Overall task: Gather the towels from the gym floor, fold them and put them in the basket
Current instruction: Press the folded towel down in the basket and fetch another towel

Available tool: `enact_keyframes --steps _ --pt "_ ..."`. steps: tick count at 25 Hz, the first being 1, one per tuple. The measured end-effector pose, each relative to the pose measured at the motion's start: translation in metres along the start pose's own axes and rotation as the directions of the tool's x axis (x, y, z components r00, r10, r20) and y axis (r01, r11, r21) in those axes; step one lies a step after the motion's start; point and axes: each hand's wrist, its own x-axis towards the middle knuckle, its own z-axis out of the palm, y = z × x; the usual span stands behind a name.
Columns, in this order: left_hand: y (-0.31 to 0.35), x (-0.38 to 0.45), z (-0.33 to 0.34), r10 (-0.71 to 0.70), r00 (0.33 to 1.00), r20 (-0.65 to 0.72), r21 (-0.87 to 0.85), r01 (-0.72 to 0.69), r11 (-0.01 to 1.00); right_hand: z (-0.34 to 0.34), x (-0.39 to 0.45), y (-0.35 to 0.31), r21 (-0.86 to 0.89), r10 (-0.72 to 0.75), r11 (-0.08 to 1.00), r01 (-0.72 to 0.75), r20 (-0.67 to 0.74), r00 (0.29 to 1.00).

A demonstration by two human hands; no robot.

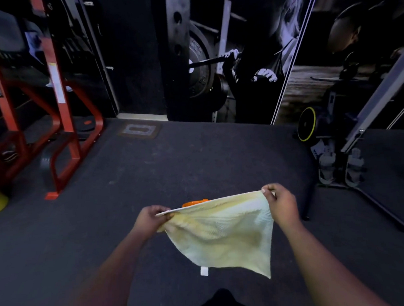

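Both hands (153, 216) (280, 201) pinch the yellow towel's (225, 232) top corners, stretched between them.

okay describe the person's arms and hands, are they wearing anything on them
Both forearms are bare, with no sleeves in view. The left hand and right hand show no gloves, and no rings, watch or wristbands are visible.

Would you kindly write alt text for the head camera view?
A person's left hand and right hand each pinch a top corner of a pale yellow towel, holding it stretched above the dark gym floor. A red rack stands at the left.
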Motion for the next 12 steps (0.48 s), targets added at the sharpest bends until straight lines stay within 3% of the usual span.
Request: enact_keyframes --steps 2,5,7,9,12 --pt "0.001 -0.003 0.001 -0.065 0.996 -0.053 -0.286 0.047 0.957 0.001 -0.001 0.006 0.093 0.101 0.991 -0.099 -0.026 0.995" --pt "0.003 -0.009 0.001 -0.125 0.991 -0.048 -0.503 0.084 0.860 0.001 -0.007 0.010 0.347 0.247 0.909 -0.233 0.004 0.969" --pt "0.006 -0.010 0.002 -0.137 0.989 -0.060 -0.563 0.079 0.823 0.002 -0.015 0.005 0.482 0.280 0.815 -0.321 0.157 0.947" --pt "0.011 -0.009 0.010 -0.136 0.987 -0.085 -0.578 0.062 0.813 0.007 -0.023 -0.003 0.477 0.278 0.772 -0.420 0.340 0.898" --pt "0.023 -0.012 0.029 -0.083 0.995 -0.057 -0.548 0.038 0.836 0.016 -0.034 -0.021 0.434 0.258 0.758 -0.487 0.486 0.835"
